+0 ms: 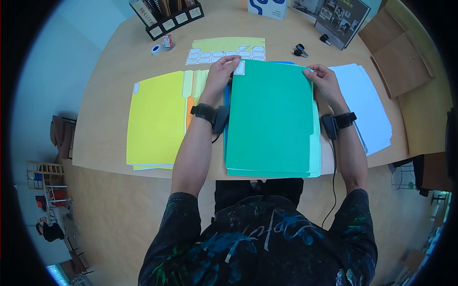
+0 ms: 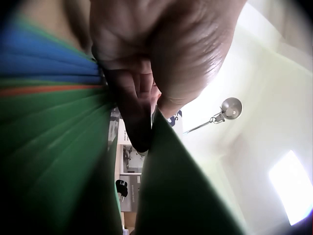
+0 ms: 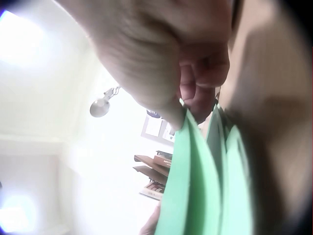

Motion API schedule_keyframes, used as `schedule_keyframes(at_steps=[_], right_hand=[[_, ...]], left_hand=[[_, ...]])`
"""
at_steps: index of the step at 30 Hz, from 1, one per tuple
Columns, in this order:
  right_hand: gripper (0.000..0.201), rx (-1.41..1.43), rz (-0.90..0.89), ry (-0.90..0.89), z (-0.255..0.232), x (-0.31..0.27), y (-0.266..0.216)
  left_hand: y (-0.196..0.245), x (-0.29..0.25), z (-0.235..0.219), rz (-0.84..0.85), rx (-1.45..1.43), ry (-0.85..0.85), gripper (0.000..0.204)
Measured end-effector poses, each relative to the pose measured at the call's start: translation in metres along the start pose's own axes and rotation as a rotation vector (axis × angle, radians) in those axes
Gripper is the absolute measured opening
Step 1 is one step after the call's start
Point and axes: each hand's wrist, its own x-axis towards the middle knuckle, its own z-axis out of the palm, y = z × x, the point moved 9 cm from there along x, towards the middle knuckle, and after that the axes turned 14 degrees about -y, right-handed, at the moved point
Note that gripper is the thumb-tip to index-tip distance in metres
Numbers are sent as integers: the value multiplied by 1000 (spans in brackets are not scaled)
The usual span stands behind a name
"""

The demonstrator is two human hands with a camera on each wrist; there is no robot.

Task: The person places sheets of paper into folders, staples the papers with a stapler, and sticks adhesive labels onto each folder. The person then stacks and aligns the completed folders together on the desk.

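Note:
A green file folder (image 1: 272, 119) with a white label (image 1: 239, 67) at its top left corner lies over a stack of folders. My left hand (image 1: 219, 81) pinches it at that corner, thumb and fingers on either face. At the top right corner my right hand (image 1: 328, 85) pinches the same folder. The left wrist view shows the lifted folder (image 2: 181, 186) above more green folders (image 2: 44, 137), an orange edge and blue folders (image 2: 39, 54). Seen from the right wrist, the folder's edge (image 3: 176, 171) stands apart from the lower ones (image 3: 237, 181).
Yellow folders (image 1: 155, 121) lie to the left, white sheets (image 1: 365, 105) to the right. Behind are a label sheet (image 1: 205, 58), a tape roll (image 1: 156, 49), binder clips (image 1: 300, 50), a black file rack (image 1: 175, 21) and an upright book (image 1: 341, 21). A brown paper folder (image 1: 400, 64) stands far right.

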Motion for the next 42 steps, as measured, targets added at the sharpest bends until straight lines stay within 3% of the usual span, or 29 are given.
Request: schedule_keyframes(at_steps=[2, 7, 9, 11, 14, 16, 18, 19, 21, 22, 24, 27, 31, 35, 37, 38, 40, 42], right_hand=[[27, 190, 25, 36, 4, 3, 9], [23, 362, 92, 42, 2, 2, 27], [23, 451, 102, 23, -2, 6, 39], [24, 81, 34, 78, -6, 6, 26], [28, -24, -47, 65, -3, 9, 23], [31, -19, 18, 31, 1, 7, 19], [36, 40, 91, -11, 7, 5, 23], [36, 43, 91, -15, 7, 5, 24], [38, -77, 46, -29, 6, 7, 18], [38, -76, 41, -31, 6, 7, 18], [41, -120, 16, -22, 6, 8, 17], [44, -225, 6, -49, 7, 8, 12], [44, -343, -8, -41, 7, 5, 2], [44, -335, -2, -28, 7, 4, 5], [43, -332, -15, -15, 7, 3, 3], [44, -351, -9, -20, 7, 3, 3], [44, -372, -5, -28, 8, 4, 2], [45, -378, 5, -7, 7, 3, 4]], left_hand=[[4, 2, 1, -6, -9, 1, 35], [42, -7, 14, -97, 278, -147, 35], [68, -17, 16, -56, 246, -153, 34], [115, -35, 6, 106, 230, -22, 33], [172, -60, -29, 256, 246, 164, 31], [187, -74, -62, 274, 218, 211, 31], [196, -92, -131, 323, 175, 509, 32], [195, -95, -159, 321, 178, 512, 32], [177, -108, -217, 134, 394, 622, 33], [165, -115, -235, 137, 398, 625, 33], [126, -127, -270, -90, 506, 645, 39], [83, -144, -304, -211, 633, 669, 47], [47, -154, -311, -313, 610, 638, 51], [48, -152, -301, -379, 804, 651, 51], [82, -151, -270, -515, 1390, 846, 50], [87, -142, -259, -513, 1388, 846, 50], [84, -104, -230, -217, 1031, 563, 50], [85, -77, -151, -154, 774, 403, 55]])
